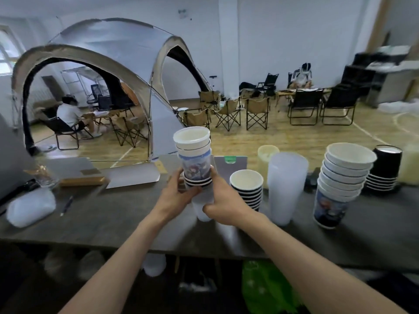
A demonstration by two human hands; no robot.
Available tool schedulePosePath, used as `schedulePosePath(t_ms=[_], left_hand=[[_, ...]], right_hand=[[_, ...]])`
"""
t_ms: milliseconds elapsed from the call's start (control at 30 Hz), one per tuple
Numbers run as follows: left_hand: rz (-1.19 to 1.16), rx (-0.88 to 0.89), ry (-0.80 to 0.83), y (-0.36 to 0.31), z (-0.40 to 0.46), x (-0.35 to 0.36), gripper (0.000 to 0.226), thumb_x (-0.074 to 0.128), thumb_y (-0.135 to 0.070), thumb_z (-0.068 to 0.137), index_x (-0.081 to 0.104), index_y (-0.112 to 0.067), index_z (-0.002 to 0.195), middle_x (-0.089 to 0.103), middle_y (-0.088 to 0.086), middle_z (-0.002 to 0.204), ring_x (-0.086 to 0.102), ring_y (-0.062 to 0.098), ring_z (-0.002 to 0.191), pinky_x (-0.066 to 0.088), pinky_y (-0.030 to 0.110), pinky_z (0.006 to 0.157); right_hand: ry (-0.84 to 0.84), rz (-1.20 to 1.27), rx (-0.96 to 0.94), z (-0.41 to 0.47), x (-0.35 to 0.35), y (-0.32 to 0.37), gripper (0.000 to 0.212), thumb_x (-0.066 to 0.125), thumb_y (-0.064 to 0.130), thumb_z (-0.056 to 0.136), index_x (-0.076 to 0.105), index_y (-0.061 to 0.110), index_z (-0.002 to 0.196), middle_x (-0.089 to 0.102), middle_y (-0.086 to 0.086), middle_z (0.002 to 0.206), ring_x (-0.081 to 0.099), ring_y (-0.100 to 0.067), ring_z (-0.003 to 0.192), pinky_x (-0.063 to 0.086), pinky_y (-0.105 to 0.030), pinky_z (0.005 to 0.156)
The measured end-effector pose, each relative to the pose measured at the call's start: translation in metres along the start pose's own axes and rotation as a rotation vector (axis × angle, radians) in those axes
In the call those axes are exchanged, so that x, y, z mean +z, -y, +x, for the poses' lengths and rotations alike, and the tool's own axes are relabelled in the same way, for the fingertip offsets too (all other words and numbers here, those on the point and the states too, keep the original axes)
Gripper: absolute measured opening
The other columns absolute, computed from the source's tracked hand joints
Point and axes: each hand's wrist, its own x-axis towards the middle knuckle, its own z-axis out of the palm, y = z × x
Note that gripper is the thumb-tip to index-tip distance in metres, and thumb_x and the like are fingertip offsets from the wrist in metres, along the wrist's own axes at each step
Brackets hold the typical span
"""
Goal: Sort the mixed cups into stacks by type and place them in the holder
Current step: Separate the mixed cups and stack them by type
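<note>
Head view, one item per entry. Mixed stack of cups (195, 164): held upright above the table (108, 214), near its middle; white-rimmed paper cups on top, a picture-printed cup beneath, black-and-white striped rims under that, and a translucent plastic cup at the bottom. Left hand (174, 196): fingers closed around the stack's lower left side. Right hand (223, 206): closed on the lower right side, thumb lying against the striped rims. Striped cup stack (247, 189): stood on the table just right of the right hand, white inside. Translucent plastic cup stack (286, 186): next to the right, tall. Pale yellow cup (267, 155): behind those two. Printed paper cup stack (342, 184): further right, leaning slightly. Black cup stack (385, 168): behind it, near the table's right end. Pen (67, 205) and a clear plastic bag (30, 207): on the table's left part. Tent (108, 71) and folding chairs (256, 112): on the wooden floor beyond.
</note>
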Motion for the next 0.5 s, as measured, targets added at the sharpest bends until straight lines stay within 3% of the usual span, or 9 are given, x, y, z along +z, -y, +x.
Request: schedulePosePath(t_ms=[133, 233, 300, 400, 433, 500], left_hand=[[0.012, -0.008, 0.002, -0.009, -0.007, 0.007, 0.072, 0.085, -0.033, 0.075, 0.046, -0.029, 0.135, 0.068, 0.004, 0.121, 0.07, 0.022, 0.107, 0.06, 0.032, 0.073], [-0.002, -0.018, 0.096, -0.016, -0.009, -0.001, 0.09, 0.09, -0.028, 0.074, 0.036, -0.027, 0.146, 0.062, 0.002, 0.138, 0.065, 0.014, 0.121, 0.058, 0.029, 0.09], [-0.041, 0.007, 0.106, -0.027, -0.005, -0.008, 0.116, 0.094, -0.039, 0.065, 0.022, -0.029, 0.155, 0.054, -0.005, 0.148, 0.058, 0.008, 0.13, 0.054, 0.036, 0.103], [-0.087, 0.068, -0.014, -0.052, 0.005, -0.014, 0.138, 0.093, -0.061, 0.051, 0.016, -0.025, 0.16, 0.041, 0.0, 0.158, 0.044, 0.012, 0.142, 0.044, 0.043, 0.113], [-0.114, 0.08, -0.044, -0.059, 0.008, -0.015, 0.138, 0.093, -0.062, 0.051, 0.018, -0.024, 0.16, 0.042, 0.001, 0.158, 0.046, 0.015, 0.142, 0.044, 0.046, 0.113], [-0.129, 0.116, -0.062, -0.07, 0.014, -0.015, 0.125, 0.094, -0.056, 0.058, 0.027, -0.023, 0.157, 0.053, 0.003, 0.151, 0.056, 0.018, 0.134, 0.049, 0.048, 0.109]], right_hand=[[0.039, -0.003, 0.015, -0.012, -0.016, -0.001, 0.107, 0.067, 0.02, 0.081, -0.003, 0.014, 0.162, 0.034, -0.013, 0.161, 0.039, -0.029, 0.144, 0.036, -0.036, 0.115], [-0.007, -0.107, 0.046, -0.02, -0.037, 0.012, 0.096, 0.065, 0.026, 0.089, 0.003, 0.003, 0.159, 0.056, -0.018, 0.14, 0.056, -0.034, 0.126, 0.045, -0.035, 0.091], [-0.215, -0.172, 0.019, -0.022, -0.065, 0.032, 0.075, 0.064, 0.034, 0.09, 0.03, 0.004, 0.15, 0.066, -0.013, 0.121, 0.062, -0.033, 0.112, 0.045, -0.036, 0.081], [-0.571, -0.097, -0.165, -0.01, -0.102, 0.063, 0.056, 0.068, 0.044, 0.085, 0.054, 0.014, 0.13, 0.069, -0.002, 0.103, 0.066, -0.024, 0.095, 0.053, -0.039, 0.084], [-0.585, -0.089, -0.228, -0.002, -0.11, 0.07, 0.059, 0.069, 0.05, 0.082, 0.056, 0.017, 0.129, 0.068, 0.0, 0.107, 0.065, -0.021, 0.097, 0.054, -0.04, 0.085], [-0.398, -0.141, -0.259, 0.018, -0.117, 0.079, 0.074, 0.071, 0.065, 0.075, 0.056, 0.024, 0.135, 0.061, 0.0, 0.129, 0.059, -0.017, 0.116, 0.05, -0.04, 0.097]])
